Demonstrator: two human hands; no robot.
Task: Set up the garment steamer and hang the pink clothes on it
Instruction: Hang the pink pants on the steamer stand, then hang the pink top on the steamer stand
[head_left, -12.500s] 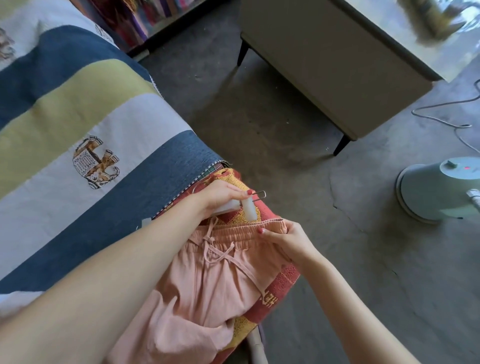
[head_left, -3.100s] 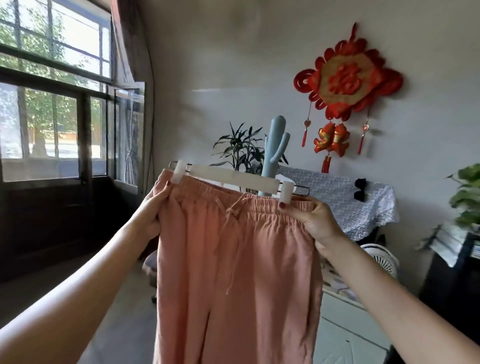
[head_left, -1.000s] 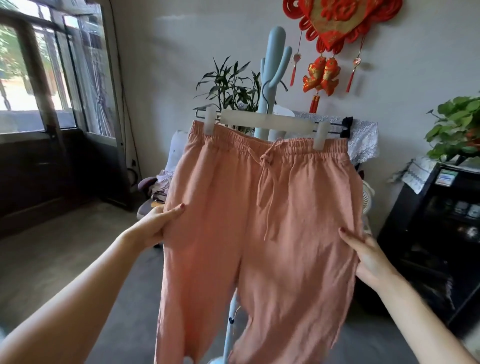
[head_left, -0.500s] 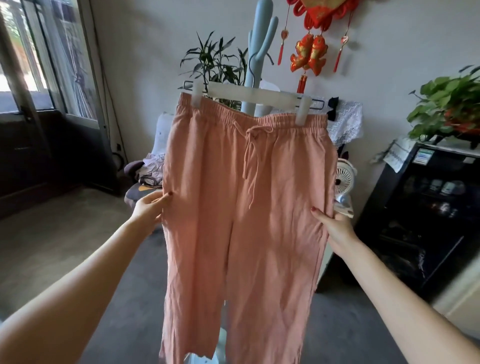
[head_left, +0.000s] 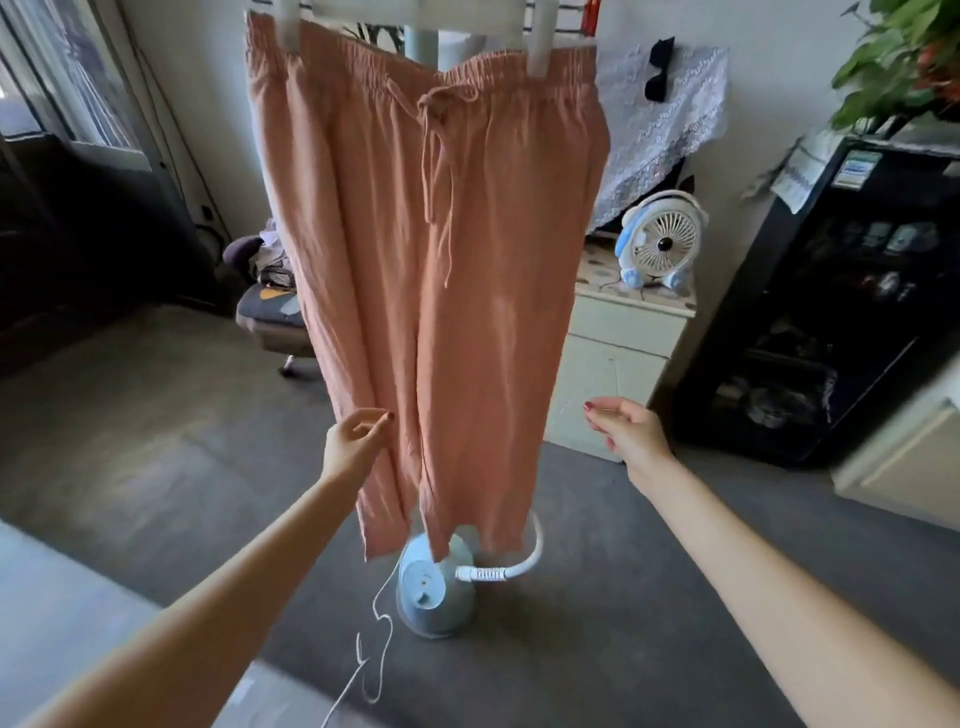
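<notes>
Head view: one pair of pink trousers (head_left: 441, 270) hangs from a white clip hanger (head_left: 415, 8) on the pale blue steamer pole (head_left: 421, 39), two clips biting the waistband, the legs falling to just above the steamer base (head_left: 434, 587) on the grey floor. A person's left hand (head_left: 356, 441) is at the edge of the left trouser leg, fingers loosely curled with fingertips just touching or nearly touching the cloth; whether it pinches the fabric cannot be told. The right hand (head_left: 623, 428) hangs clear of the right leg, fingers relaxed and parted, holding nothing.

By the look of it the hanging step is essentially done, and the hands are on the last smoothing of the legs. What remains seems to be readying the steamer itself: one white hose (head_left: 511, 569) runs from the base up behind the trousers, and one thin white cord (head_left: 371, 649) trails loose across the floor toward the camera. The next move probably calls for letting the fabric settle and following that cord to a socket, taking care not to snag it underfoot.

Counted: one garment, one hanger, two clips, one base, one hose, one cord, two hands. A small desk fan (head_left: 662, 241) sits on a cabinet (head_left: 618, 332) behind.
</notes>
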